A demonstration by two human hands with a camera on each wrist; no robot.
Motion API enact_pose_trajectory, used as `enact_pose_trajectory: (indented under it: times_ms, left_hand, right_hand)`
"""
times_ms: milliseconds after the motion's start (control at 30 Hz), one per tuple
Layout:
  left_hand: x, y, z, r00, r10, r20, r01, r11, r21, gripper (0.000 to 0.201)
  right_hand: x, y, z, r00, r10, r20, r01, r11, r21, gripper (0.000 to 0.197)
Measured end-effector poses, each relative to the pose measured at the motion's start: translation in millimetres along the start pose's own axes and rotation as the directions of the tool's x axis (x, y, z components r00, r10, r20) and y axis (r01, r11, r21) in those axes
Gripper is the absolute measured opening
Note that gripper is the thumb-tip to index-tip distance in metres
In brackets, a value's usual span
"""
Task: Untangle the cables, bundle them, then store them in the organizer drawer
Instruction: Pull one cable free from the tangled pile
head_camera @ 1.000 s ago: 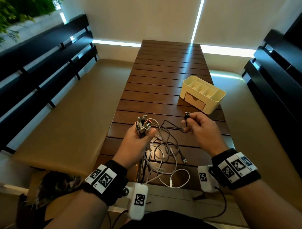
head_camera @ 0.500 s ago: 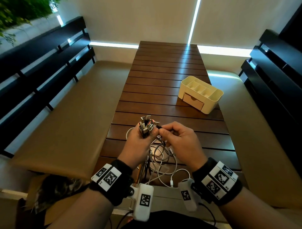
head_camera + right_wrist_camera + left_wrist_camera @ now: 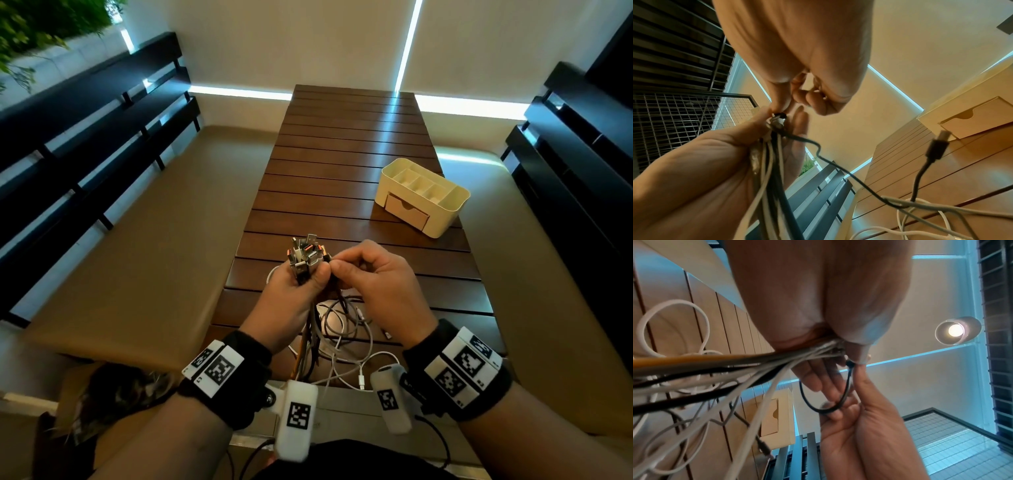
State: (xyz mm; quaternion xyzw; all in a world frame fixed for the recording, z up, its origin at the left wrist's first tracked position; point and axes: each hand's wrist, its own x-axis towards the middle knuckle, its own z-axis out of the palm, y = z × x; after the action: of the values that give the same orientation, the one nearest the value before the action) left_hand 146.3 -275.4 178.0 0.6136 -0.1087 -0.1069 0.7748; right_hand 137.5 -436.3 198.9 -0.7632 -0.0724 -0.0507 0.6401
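Note:
My left hand (image 3: 297,291) grips a bunch of cable plugs (image 3: 305,255) upright above the near end of the table; the white, grey and black cables (image 3: 337,329) hang from it in a loose tangle. My right hand (image 3: 371,274) sits right beside it and pinches a black cable plug (image 3: 779,115) against the bunch. That black cable (image 3: 840,400) loops down under my right fingers. The cream organizer (image 3: 422,196) stands further back on the right, its drawer (image 3: 407,211) closed.
The slatted wooden table (image 3: 349,147) runs away from me between two padded benches (image 3: 144,240) with dark slatted backs. A loose white plug (image 3: 361,379) lies at the table's near edge. A black USB plug (image 3: 939,146) hangs free in the right wrist view.
My right hand has come left from over the table, carrying the black plug, and now meets the bunch in my left hand. The left hand has stayed nearly still.

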Motion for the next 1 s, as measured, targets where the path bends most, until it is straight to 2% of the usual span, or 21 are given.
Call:
enact_pose_trajectory:
  times_ms: [67, 200, 267, 333, 367, 467, 533, 600, 700, 800, 900, 967, 1000]
  left_hand:
    - [-2, 2, 2, 1.000, -0.022, 0.005, 0.023, 0.998, -0.060, 0.027]
    - [0, 6, 5, 0.993, -0.023, -0.114, 0.008, 0.991, -0.135, 0.015]
    - [2, 11, 3, 0.986, -0.007, -0.167, -0.024, 0.982, -0.185, 0.014]
    - [3, 16, 0, 0.980, 0.007, -0.200, -0.049, 0.977, -0.207, 0.015]
    - [3, 18, -1, 0.979, 0.005, -0.205, -0.051, 0.975, -0.217, 0.015]
    - [4, 21, -1, 0.986, 0.012, -0.169, -0.053, 0.970, -0.238, 0.014]
    - [3, 22, -1, 0.990, 0.012, -0.143, -0.047, 0.968, -0.248, 0.013]
    - [3, 23, -2, 0.992, 0.015, -0.122, -0.048, 0.961, -0.273, 0.015]
    - [2, 23, -2, 0.997, 0.035, -0.071, -0.054, 0.955, -0.292, 0.019]
    - [0, 24, -2, 0.999, 0.047, -0.026, -0.052, 0.966, -0.254, 0.022]
    - [-1, 29, -6, 0.998, 0.065, -0.023, -0.069, 0.970, -0.231, 0.018]
    - [-2, 34, -12, 0.997, 0.070, -0.023, -0.073, 0.974, -0.213, 0.017]
    - [-2, 36, -16, 0.997, 0.074, -0.029, -0.079, 0.977, -0.199, 0.017]
  right_hand:
    - [2, -1, -1, 1.000, -0.005, 0.008, 0.004, 1.000, 0.029, 0.002]
    - [1, 4, -3, 0.999, -0.035, 0.010, 0.036, 0.992, -0.121, 0.004]
    - [-4, 10, -3, 0.990, 0.037, 0.139, -0.025, 0.996, -0.085, 0.009]
    - [-11, 19, 0, 0.945, 0.110, 0.307, -0.093, 0.993, -0.070, 0.021]
    - [-14, 22, 3, 0.927, 0.131, 0.351, -0.102, 0.990, -0.101, 0.027]
    - [-16, 30, 12, 0.941, 0.077, 0.329, -0.006, 0.977, -0.211, 0.044]
    - [-13, 31, 14, 0.945, 0.010, 0.326, 0.059, 0.978, -0.202, 0.059]
    - [-9, 32, 13, 0.929, -0.005, 0.369, 0.084, 0.976, -0.199, 0.064]
    - [-2, 32, 9, 0.893, 0.065, 0.446, 0.052, 0.968, -0.246, 0.051]
    - [4, 35, 6, 0.879, 0.120, 0.462, 0.016, 0.960, -0.280, 0.036]
    - [8, 37, 4, 0.915, 0.034, 0.401, 0.118, 0.930, -0.347, 0.008]
    - [9, 37, -3, 0.947, 0.031, 0.319, 0.102, 0.914, -0.392, 0.010]
    - [11, 38, -8, 0.958, 0.078, 0.275, 0.038, 0.919, -0.393, 0.011]
